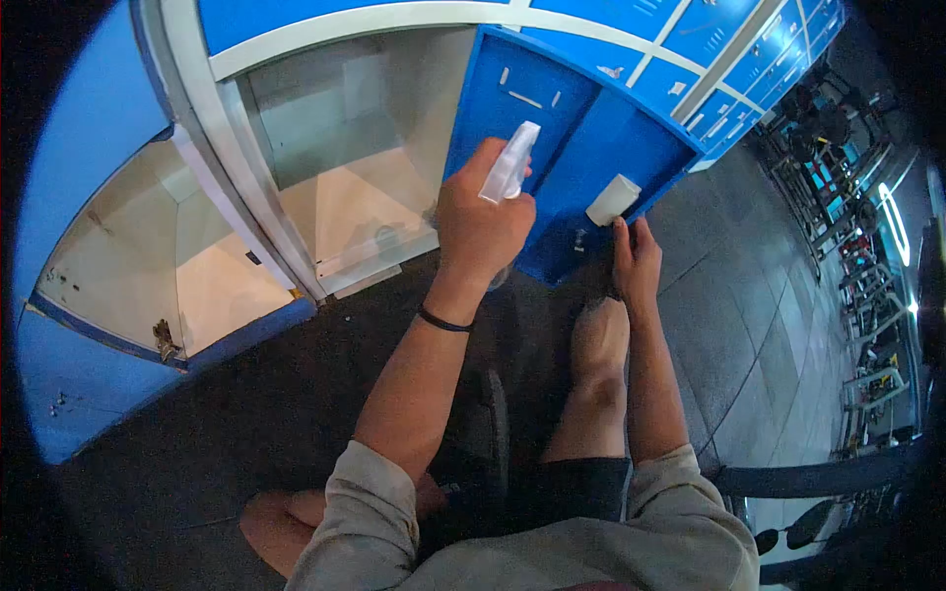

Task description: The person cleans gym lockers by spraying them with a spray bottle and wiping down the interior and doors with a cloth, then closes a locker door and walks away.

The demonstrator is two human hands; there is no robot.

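Observation:
My left hand (485,229) is wrapped round a spray bottle, its white trigger head (510,163) sticking up above the fist. Most of the bottle's body is hidden by the hand and wrist. In front of it stands an open blue locker door (562,148), its inner face toward me. With its fingers at the door's free edge, my right hand (639,261) holds the door just below a pale lock box (613,200). Behind the door's hinge side, the open locker compartment (365,177) shows pale walls and a light floor.
To the left is a second open locker compartment (212,266), with a blue door (89,384) swung out. More closed blue lockers (611,30) rise above. Dark floor tiles (729,295) stretch right toward gym equipment (872,340). A dark padded bar (818,478) is close at the lower right.

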